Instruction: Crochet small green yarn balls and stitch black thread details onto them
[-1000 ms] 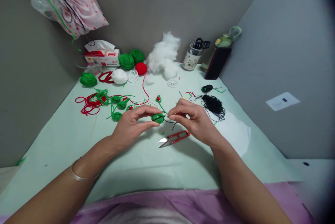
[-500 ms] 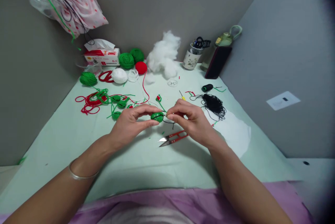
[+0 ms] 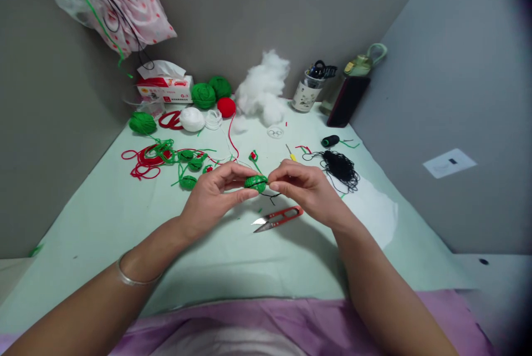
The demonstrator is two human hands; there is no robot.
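Landmark: red-handled snips [image 3: 277,214], lying on the desk [image 3: 233,273], blade tips apart and pointing left.

Hazards (by judgement):
- Snag. The loose black strand [image 3: 272,196], just beyond the snips, could catch on the open blades if drawn sideways, or knot on itself if left slack.
- Slip. The green ball [image 3: 254,183] is small and rounded; a hard tug from the right hand [image 3: 310,189] could roll it out of the left hand [image 3: 210,195].
- Pucker. Too tight a pull on the strand could crease the ball's surface.

Fingers: left, thumb and fingers pinching the ball from its left side; right, thumb and forefinger pressed together at its right end, what lies between them too small to tell.

Item: green ball, one. Held above the desk, beyond the snips' blades. Yarn-worked, bright green with paler flecks, plump, longer than wide, a black line across the middle.

Comparable: small green balls [image 3: 188,182], beyond and left of the snips, also dark-lined.
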